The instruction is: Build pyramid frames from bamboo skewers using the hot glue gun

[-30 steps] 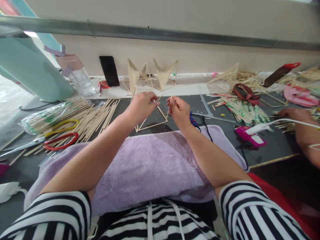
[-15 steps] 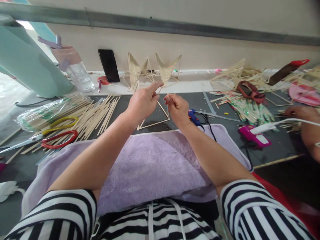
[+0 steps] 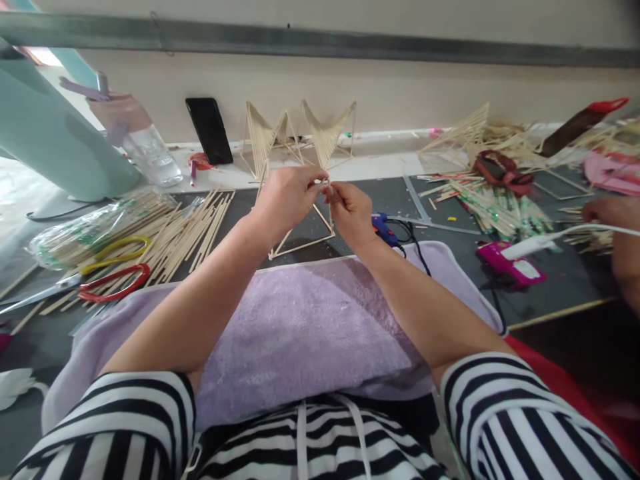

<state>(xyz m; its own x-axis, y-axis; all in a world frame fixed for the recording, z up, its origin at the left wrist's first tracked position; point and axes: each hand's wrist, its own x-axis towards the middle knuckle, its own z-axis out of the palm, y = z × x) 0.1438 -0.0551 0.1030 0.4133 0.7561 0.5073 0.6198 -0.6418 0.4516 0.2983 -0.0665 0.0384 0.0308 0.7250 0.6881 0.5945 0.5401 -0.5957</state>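
Observation:
A frame of thin wooden sticks (image 3: 303,249) stands on the dark table in front of me, its base forming a triangle. My left hand (image 3: 287,200) is above the frame, thumb and fingers pinched together. What lies in that pinch is too small to make out. Close beside it, my right hand (image 3: 351,212) is closed, its fingertips around the top of an upright stick of the frame. The fingertips of both hands nearly meet. A blue glue gun (image 3: 384,230) lies just right of my right hand.
Loose sticks (image 3: 200,230) and red-and-yellow-handled scissors (image 3: 113,283) lie left. A lilac towel (image 3: 300,333) covers the front edge. Behind stand a phone (image 3: 210,131) and finished stick models (image 3: 327,130). At right are a magenta power adapter (image 3: 513,263) and another person's hand (image 3: 607,210).
My left hand's extended index finger has curled into a pinch. Both hands' fingertips have come closer together over the frame. The camera view has shifted slightly.

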